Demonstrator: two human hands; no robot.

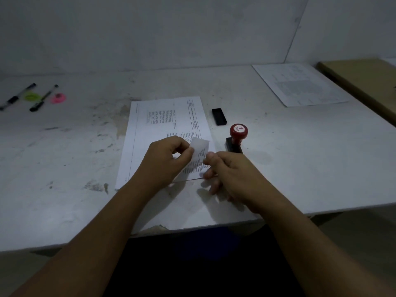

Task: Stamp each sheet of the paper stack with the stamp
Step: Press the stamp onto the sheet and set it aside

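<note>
- Flanking the paper stack [162, 129] at mid-table: the stamp [237, 136] stands upright just beside its right edge, at 3 o'clock, red knob marked "TOP" uppermost, and no hand touches it.
- A small black box [219, 116] lies at 1 o'clock from the stack, near but apart.
- A loose printed sheet [300, 84] lies well apart at 2 o'clock. Beyond it, a brown board [364, 80] is cut off by the frame edge.
- At 10 o'clock, well apart, I see two pens [44, 97], a green disc [31, 96] and a pink disc [58, 98] on the table [300, 157].
- The left hand [165, 159] sits over the stack's near half, thumb and forefinger pinching the raised corner of the top sheet [200, 146].
- The right hand [233, 172] comes in from 4 o'clock. Its thumb is on the same sheet's right edge, with the fingers curled beneath, pinching it.
- Both hands cover the stack's near right corner, so I cannot count the sheets. The print is too small to read, and I can make out no stamp mark on the visible page.
</note>
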